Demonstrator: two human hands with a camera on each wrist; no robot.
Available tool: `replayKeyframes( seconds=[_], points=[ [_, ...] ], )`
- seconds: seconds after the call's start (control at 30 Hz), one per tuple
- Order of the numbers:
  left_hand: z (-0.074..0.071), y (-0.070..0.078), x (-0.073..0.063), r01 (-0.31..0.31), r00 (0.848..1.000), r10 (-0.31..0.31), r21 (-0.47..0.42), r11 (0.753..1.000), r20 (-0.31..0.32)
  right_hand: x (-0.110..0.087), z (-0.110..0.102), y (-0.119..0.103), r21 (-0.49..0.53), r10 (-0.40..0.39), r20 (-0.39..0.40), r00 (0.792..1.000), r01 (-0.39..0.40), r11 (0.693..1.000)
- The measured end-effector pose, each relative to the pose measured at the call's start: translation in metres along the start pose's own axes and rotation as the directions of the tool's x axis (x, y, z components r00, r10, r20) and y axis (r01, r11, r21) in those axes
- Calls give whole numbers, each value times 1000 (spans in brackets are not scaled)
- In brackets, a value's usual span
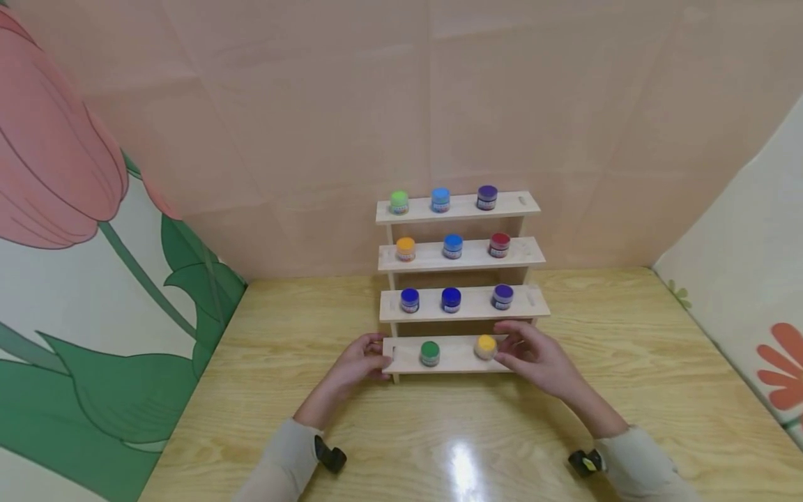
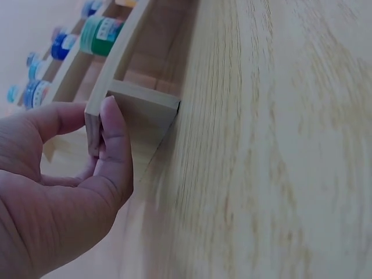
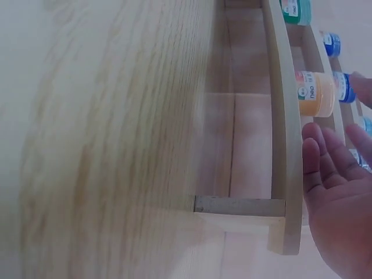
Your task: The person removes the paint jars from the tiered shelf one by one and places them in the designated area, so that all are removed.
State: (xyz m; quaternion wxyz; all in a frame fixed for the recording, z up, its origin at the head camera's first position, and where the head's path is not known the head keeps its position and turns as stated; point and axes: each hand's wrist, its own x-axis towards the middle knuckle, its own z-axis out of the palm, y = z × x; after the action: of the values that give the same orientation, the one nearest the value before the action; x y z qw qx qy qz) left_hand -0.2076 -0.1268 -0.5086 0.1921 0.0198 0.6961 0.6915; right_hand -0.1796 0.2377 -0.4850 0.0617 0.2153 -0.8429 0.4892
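Note:
A tiered wooden display rack stands on the table with small paint jars on its steps. My left hand pinches the left end of the lowest shelf, thumb on one face and fingers on the other. On that shelf sit a green paint jar and, further right, a yellow paint jar. Beside the yellow jar is my right hand, its fingers loosely bent and spread. In the right wrist view, a small gap shows between those fingers and the jar.
Three jars stand on each higher step, among them a dark blue jar, a red jar and a light green jar. Behind the rack hangs a plain pinkish backdrop. The wood-grain table extends to both sides.

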Motion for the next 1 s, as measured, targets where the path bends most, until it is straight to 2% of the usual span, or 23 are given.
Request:
replayKeyframes(
  seconds=[0.27, 0.57, 1.0],
  points=[
    [-4, -2, 5, 51, 999, -50, -61, 997, 16, 4, 4, -2, -33, 18, 35, 999, -16, 999],
    [-4, -3, 5, 79, 997, -78, -103, 992, 19, 7, 8, 4, -88, -5, 51, 999, 10, 996],
    [-3, -4, 4, 57, 998, -56, -105, 993, 14, 10, 11, 2, -169, 73, 94, 993, -56, 984]
  ],
)
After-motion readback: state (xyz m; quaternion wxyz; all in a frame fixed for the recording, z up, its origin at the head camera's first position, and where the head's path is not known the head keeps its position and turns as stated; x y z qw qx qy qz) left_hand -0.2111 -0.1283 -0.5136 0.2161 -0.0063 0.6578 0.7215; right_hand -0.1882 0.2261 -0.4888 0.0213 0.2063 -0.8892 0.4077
